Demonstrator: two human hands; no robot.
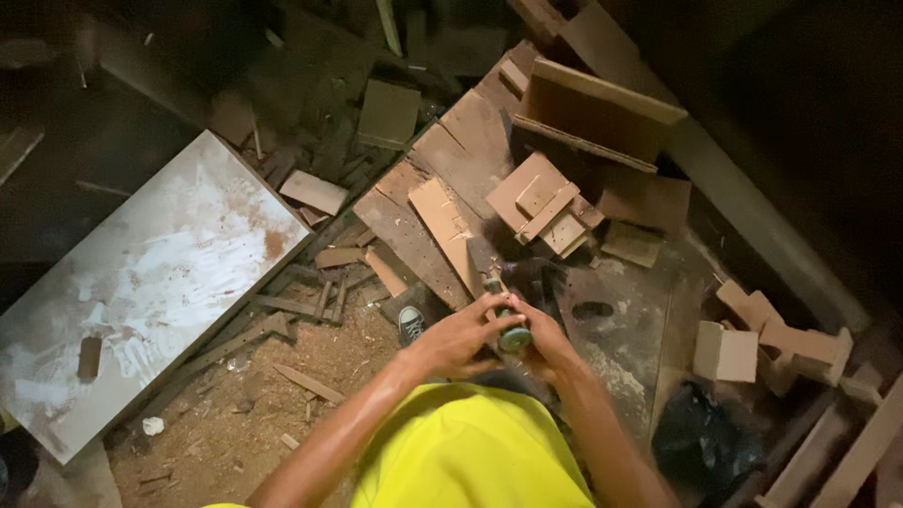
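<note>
Both hands, left hand point(461, 334) and right hand point(544, 341), close around a green-handled tool point(514, 337), blade on a tan plank point(447, 226). Likely mid-cut; next needs steady pressure. White board point(141, 282) lies left.

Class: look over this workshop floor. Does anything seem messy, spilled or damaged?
Yes. Sawdust and offcuts are strewn across the floor, and the white board is smeared and scuffed. Both the left hand and the right hand grip a green-handled tool.
</note>
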